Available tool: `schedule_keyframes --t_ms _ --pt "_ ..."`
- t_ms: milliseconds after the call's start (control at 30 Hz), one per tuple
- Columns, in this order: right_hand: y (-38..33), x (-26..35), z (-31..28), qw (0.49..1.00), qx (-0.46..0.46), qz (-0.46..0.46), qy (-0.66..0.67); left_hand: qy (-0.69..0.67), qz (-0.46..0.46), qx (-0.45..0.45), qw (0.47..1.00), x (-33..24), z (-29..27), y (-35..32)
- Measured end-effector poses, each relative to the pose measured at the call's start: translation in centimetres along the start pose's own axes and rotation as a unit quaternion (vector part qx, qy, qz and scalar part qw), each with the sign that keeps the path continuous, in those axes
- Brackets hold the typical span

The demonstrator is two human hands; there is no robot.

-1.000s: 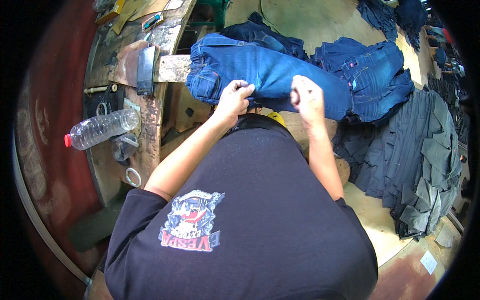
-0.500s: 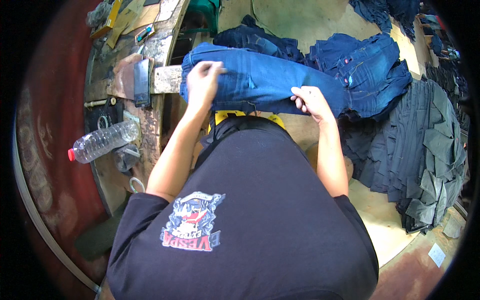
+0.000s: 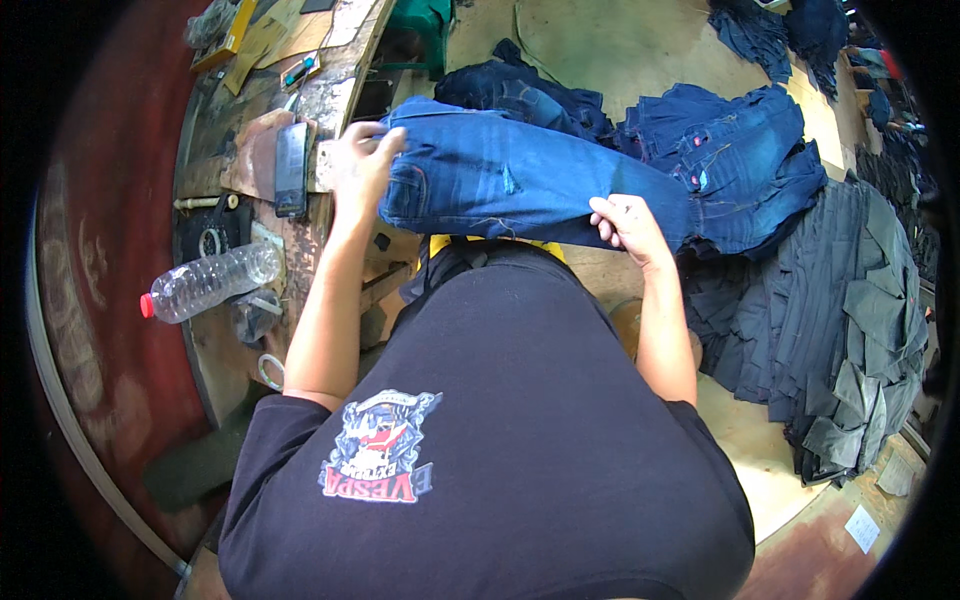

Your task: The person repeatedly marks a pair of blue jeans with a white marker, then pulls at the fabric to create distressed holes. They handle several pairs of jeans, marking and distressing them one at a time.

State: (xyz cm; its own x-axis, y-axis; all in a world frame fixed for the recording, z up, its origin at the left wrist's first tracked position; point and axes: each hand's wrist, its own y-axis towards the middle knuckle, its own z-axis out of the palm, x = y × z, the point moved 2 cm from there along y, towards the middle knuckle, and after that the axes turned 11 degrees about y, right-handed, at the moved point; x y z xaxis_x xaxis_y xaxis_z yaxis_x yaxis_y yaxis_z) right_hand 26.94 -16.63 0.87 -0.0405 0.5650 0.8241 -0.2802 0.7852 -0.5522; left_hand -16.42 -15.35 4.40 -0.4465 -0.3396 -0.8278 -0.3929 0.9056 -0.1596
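Observation:
A pair of blue jeans lies stretched from left to right in front of me, with a small pale frayed spot near its middle. My right hand is closed on the near edge of the jeans, thumb on top. At the left end, beside a rounded stitched pocket, is my left hand. Motion smears its fingers, and its thumb points toward the cloth. Whether it touches the jeans I cannot make out. More jeans are heaped at the right end, joining the stretched pair.
On the worn wooden table at left lie a phone and a clear plastic bottle with a red cap. Dark grey garments are stacked at right. A green plastic stool stands behind, near another dark denim heap.
My left hand has moved left, from on top of the jeans to beyond their left end. A rounded pocket now shows there. My right hand stays at the near edge.

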Motion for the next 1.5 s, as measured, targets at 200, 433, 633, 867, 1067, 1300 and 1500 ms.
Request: schedule_keyframes --t_ms 200,433,633,867,1067,1300,1500 --pt "0.4 0.9 0.2 0.999 0.011 0.032 -0.020 0.063 0.017 0.238 0.969 -3.5 9.7 -5.6" --pt "0.2 0.6 0.5 0.999 0.014 0.027 -0.029 -0.282 -0.205 0.222 0.910 0.2 9.4 -5.9" --pt "-0.2 0.5 0.6 0.999 0.003 0.001 -0.036 -0.487 -0.240 0.081 0.836 -0.2 8.6 -5.5" --pt "-0.5 0.4 -0.3 0.998 -0.038 -0.030 -0.045 0.102 0.110 -0.087 0.985 1.7 0.8 1.6" --pt "-1.9 1.7 -8.0 0.818 -0.334 -0.233 -0.405 0.347 0.090 -0.022 0.933 4.0 3.4 -1.2" --pt "-3.0 -0.3 -13.9 0.787 -0.320 -0.207 -0.486 -0.045 -0.120 -0.051 0.990 3.6 -0.1 1.4" --pt "-5.1 -1.9 -18.1 0.774 -0.340 -0.214 -0.489 -0.278 -0.334 0.201 0.878 0.9 4.9 1.3"
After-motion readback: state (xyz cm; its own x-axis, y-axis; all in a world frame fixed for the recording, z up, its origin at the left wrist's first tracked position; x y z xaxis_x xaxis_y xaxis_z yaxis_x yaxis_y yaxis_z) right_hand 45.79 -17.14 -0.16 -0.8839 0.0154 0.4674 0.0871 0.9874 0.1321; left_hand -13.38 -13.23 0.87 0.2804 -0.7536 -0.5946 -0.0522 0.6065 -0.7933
